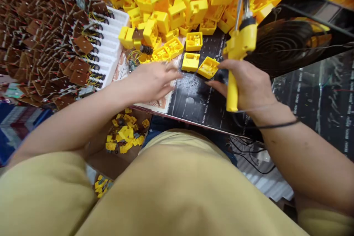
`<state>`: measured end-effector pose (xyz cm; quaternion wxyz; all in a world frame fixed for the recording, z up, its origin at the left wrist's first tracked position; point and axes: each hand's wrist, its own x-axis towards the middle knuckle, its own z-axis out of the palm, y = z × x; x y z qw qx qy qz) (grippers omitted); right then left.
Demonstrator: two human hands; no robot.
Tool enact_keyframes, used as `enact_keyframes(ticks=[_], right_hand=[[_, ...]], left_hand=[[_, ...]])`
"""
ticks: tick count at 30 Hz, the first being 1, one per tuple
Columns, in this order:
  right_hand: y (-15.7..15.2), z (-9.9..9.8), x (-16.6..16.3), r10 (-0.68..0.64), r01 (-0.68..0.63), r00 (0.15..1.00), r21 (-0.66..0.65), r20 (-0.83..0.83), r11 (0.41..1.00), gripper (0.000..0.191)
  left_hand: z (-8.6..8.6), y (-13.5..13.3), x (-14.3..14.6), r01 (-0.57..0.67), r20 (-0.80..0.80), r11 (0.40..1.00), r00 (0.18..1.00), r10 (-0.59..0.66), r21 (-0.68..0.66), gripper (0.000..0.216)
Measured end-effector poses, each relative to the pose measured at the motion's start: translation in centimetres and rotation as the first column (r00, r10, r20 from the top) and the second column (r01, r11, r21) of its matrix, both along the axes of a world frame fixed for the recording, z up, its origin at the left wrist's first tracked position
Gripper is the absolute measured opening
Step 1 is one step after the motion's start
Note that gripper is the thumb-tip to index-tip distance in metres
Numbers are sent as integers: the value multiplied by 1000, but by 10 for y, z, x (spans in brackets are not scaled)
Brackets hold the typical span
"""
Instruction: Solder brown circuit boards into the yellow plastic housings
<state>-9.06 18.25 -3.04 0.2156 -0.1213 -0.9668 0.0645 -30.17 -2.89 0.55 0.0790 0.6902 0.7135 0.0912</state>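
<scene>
My right hand (250, 83) holds a yellow soldering gun (240, 42), its metal tip pointing away from me. The thumb and a finger of that hand reach to the left beside an open yellow plastic case (208, 67); whether they touch it I cannot tell. My left hand (155, 81) hovers over the front of the bench, slightly blurred, fingers apart and nothing in them. Just past its fingertips sit a yellow case with a slotted face (190, 62) and another open case (194, 41). Behind the left hand lies a black ribbed cylinder (146, 49) near yellow wires.
Yellow cases (177, 11) are heaped at the back. Brown circuit boards (49, 37) pile up at left beside a white foam tray (113, 44). A black fan (293, 44) stands at right on the black bench mat (190, 99). Below is a box of yellow pieces (125, 132).
</scene>
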Motion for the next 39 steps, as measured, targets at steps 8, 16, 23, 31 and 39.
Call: enact_keyframes(ticks=[8, 16, 23, 31, 39], right_hand=[[-12, 0, 4, -28, 22, 997, 94, 67, 995, 29], [-33, 17, 42, 145, -144, 989, 151, 5, 978, 54], [-28, -3, 45, 272, -273, 962, -28, -37, 962, 34], [-40, -9, 44, 225, -214, 967, 104, -119, 971, 44], [-46, -12, 54, 191, -190, 968, 21, -163, 981, 53]], left_hand=[[-18, 75, 13, -54, 68, 998, 996, 55, -6, 46], [3, 62, 28, -30, 57, 956, 997, 49, -292, 64], [-19, 16, 26, 178, 93, 984, 979, -180, 28, 62], [-35, 8, 41, 50, 103, 984, 992, -68, 169, 51], [34, -34, -60, -697, -199, 712, 687, 699, 92, 36]])
